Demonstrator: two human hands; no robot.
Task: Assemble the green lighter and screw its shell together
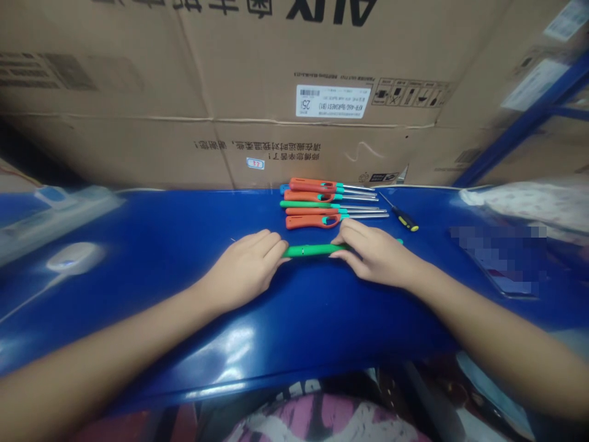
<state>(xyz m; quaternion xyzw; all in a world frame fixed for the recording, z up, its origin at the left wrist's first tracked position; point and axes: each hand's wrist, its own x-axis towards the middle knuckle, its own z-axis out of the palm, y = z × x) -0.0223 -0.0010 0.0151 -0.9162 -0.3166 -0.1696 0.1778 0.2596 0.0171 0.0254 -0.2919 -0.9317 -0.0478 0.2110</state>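
"Green plastic between the palms, live at the bench! What did you have there?"

"A green-handled lighter (306,250). My left hand (243,268) pinched its left end, fingers (269,241) curled tight, and my right hand (375,255) clenched around the other end, fingers (352,232) bent over the top."

"Where did it lie?"

"Level, just above the blue workbench (230,331), apart from the row."

"And the row?"

"Five long-nosed lighters (313,211), orange and green, lay side by side, steel tubes pointing right, a blue handle peeking out behind them. A black-and-yellow screwdriver (405,219) lay just beside their tips."
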